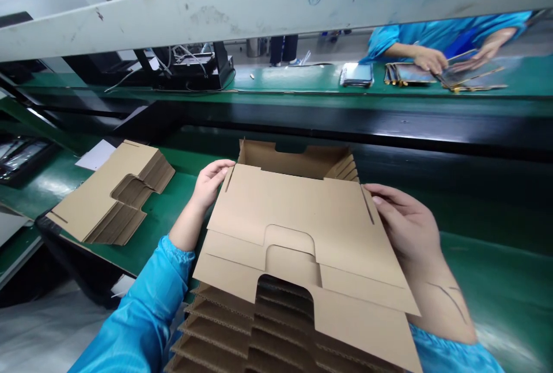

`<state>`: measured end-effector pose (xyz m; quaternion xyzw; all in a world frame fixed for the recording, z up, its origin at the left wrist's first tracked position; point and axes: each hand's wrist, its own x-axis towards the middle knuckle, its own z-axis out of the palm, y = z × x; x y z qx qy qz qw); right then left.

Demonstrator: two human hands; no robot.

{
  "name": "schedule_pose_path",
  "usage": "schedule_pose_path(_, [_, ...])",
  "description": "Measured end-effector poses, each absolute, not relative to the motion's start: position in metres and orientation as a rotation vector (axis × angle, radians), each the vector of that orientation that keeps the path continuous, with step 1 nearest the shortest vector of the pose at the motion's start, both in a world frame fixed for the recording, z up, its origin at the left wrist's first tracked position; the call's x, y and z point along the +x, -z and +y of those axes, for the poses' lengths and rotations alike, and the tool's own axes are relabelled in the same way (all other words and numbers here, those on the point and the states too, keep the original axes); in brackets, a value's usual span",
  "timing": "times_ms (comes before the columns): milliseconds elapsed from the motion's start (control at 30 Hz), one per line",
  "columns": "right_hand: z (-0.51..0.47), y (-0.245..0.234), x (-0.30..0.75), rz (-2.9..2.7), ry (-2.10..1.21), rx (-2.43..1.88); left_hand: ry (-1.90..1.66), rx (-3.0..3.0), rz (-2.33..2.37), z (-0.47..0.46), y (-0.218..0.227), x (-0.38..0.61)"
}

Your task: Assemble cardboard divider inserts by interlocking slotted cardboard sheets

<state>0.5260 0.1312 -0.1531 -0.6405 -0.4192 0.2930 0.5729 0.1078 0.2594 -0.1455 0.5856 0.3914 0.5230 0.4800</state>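
A flat brown cardboard divider [298, 203], with a rounded notch and slits near its ends, lies tilted in front of me. My left hand [209, 184] pinches its far left corner, fingers closed. At the opposite edge, beside a slit, the thumb and fingers of my right hand [408, 226] close on the board. Under it are more notched boards; their layered corrugated edges [211, 327] show toward me. Behind the top board rises an upright cardboard panel [298, 159] with a cut-out in its upper edge.
A stack of similar notched boards [103, 188] lies on the green table at left, by a white sheet [95, 155]. A grey beam [259, 1] crosses above. Beyond it, a co-worker's hands [432, 61] handle thin flat panels near black equipment [190, 67].
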Motion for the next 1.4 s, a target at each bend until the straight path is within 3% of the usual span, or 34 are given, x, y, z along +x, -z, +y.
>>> schedule_pose_path(167, [0.128,0.149,0.527,-0.911,-0.818,-1.487,-1.257,1.391,0.896,0.265,0.152,0.102])
schedule_pose_path(400, [0.132,0.139,0.523,-1.090,-0.574,-1.342,-1.291,1.415,1.026,0.263,0.144,0.107])
schedule_pose_path(533, [0.135,0.142,0.518,-1.060,-0.451,-1.473,-1.300,1.461,1.108,0.263,0.142,0.111])
schedule_pose_path(1033, [0.141,0.155,0.519,-0.739,-0.621,-1.491,-1.395,1.330,1.198,0.270,0.161,0.118])
schedule_pose_path(1400, [0.144,0.165,0.524,-0.875,-0.608,-1.402,-1.406,1.467,1.161,0.270,0.160,0.114])
